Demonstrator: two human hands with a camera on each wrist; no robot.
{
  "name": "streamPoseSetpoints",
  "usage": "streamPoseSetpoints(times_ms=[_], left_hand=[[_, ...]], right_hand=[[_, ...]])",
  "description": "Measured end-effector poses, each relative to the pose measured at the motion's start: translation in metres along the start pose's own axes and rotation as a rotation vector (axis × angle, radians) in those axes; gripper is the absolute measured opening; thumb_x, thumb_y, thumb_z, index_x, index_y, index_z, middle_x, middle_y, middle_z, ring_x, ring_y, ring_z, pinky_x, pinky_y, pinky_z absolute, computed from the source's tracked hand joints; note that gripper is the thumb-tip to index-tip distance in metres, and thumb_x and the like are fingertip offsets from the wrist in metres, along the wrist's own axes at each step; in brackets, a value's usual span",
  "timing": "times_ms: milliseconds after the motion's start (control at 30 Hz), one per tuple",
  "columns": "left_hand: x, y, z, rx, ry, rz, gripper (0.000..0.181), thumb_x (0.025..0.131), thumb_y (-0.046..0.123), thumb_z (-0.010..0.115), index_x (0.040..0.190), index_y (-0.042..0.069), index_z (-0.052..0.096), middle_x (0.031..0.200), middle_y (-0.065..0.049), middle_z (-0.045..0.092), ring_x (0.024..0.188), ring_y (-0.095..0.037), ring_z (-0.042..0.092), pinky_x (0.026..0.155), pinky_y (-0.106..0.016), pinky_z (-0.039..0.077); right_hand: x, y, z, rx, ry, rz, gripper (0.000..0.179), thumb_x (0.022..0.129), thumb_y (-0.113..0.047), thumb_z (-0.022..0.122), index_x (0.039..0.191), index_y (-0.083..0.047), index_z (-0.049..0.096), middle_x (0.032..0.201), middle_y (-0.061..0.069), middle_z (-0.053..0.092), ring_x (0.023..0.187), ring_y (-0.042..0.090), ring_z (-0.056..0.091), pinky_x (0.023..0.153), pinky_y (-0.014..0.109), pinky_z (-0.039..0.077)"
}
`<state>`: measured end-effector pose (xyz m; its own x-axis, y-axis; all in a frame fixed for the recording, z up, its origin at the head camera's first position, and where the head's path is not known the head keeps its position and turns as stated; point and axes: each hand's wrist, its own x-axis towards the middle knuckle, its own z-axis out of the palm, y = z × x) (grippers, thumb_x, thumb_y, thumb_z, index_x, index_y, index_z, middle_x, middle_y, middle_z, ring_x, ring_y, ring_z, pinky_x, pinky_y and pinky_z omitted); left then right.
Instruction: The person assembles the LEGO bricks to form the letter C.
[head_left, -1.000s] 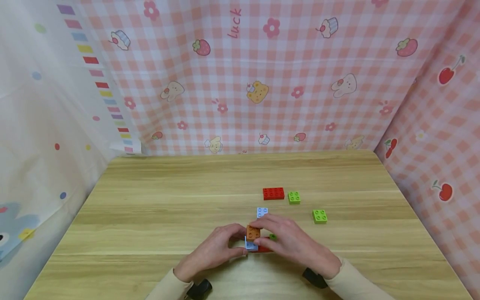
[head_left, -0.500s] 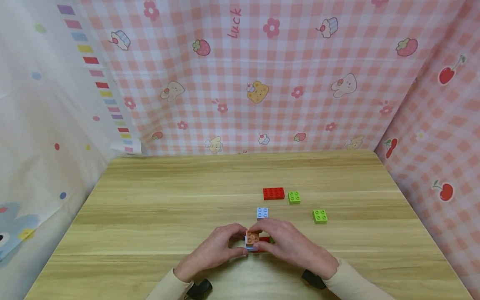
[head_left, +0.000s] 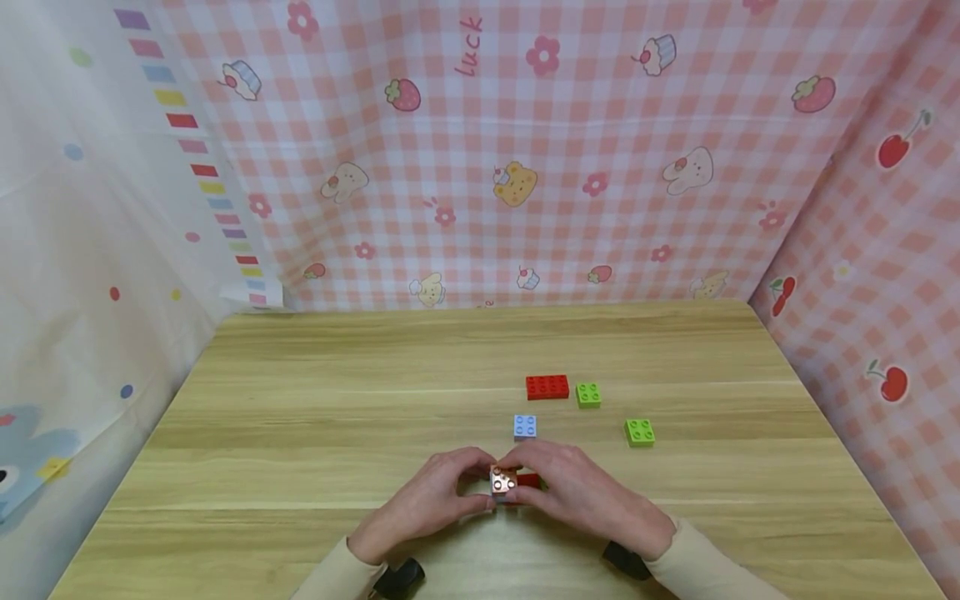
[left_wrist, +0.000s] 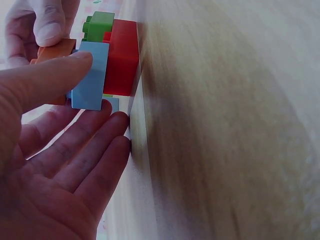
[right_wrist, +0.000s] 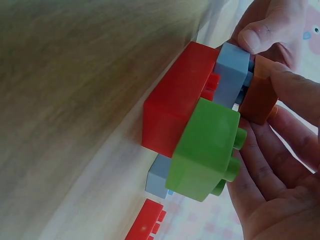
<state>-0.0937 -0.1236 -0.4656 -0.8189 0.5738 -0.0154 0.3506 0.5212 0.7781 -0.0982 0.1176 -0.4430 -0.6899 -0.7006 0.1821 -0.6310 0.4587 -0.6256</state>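
An orange brick (head_left: 503, 481) is pinched between the thumb and fingers of my right hand (head_left: 588, 487). It sits over a light blue brick (left_wrist: 91, 82), whose studs still show in a narrow gap in the right wrist view. My left hand (head_left: 429, 496) grips that blue brick, thumb on one side and fingers on the other. Below it lies a long red brick (right_wrist: 175, 100) on the table, with the blue brick on one end. A green brick (right_wrist: 210, 145) is mounted on the red brick's other end, mostly hidden by my right hand in the head view.
Behind the hands on the wooden table (head_left: 337, 400) lie loose bricks: a light blue one (head_left: 525, 427), a red one (head_left: 547, 387), a lime green one (head_left: 588, 395) and another lime green brick (head_left: 640, 433) farther right. Patterned cloth (head_left: 465, 150) closes off the back and sides.
My right hand has moved the orange brick slightly left and down, so it now covers most of the light blue brick. The left hand has stayed in place.
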Motion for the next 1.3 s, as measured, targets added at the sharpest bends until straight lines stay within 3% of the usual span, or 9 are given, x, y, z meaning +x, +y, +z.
streamPoseSetpoints(times_ms=[467,833,1300], left_hand=[[0.0008,-0.0008,-0.0008,-0.008,-0.009,0.005,0.038,0.089,0.014,0.082,0.124,0.011,0.068,0.119,0.002,0.072,0.112,-0.011,0.066,0.103,-0.034,0.052],[-0.0001,-0.0016,-0.0013,-0.014,-0.018,0.000,0.033,0.091,0.013,0.080,0.123,0.012,0.068,0.119,0.002,0.073,0.112,-0.010,0.067,0.102,-0.034,0.053],[-0.0025,0.0011,-0.0003,0.011,0.018,0.019,0.032,0.093,0.025,0.079,0.121,0.013,0.071,0.116,0.004,0.075,0.109,-0.010,0.068,0.099,-0.036,0.055]], right_hand=[[0.0012,0.0017,0.0031,-0.063,0.014,-0.037,0.025,0.095,-0.022,0.078,0.117,-0.016,0.070,0.113,-0.008,0.070,0.101,0.003,0.063,0.087,0.027,0.057],[-0.0010,0.0009,0.0040,-0.080,-0.014,0.003,0.024,0.095,-0.022,0.079,0.116,-0.016,0.071,0.109,-0.011,0.066,0.095,0.008,0.062,0.086,0.023,0.056],[-0.0026,-0.0028,0.0059,-0.119,-0.023,0.053,0.027,0.097,-0.029,0.076,0.120,-0.019,0.068,0.110,-0.011,0.067,0.095,0.004,0.060,0.085,0.026,0.057]])
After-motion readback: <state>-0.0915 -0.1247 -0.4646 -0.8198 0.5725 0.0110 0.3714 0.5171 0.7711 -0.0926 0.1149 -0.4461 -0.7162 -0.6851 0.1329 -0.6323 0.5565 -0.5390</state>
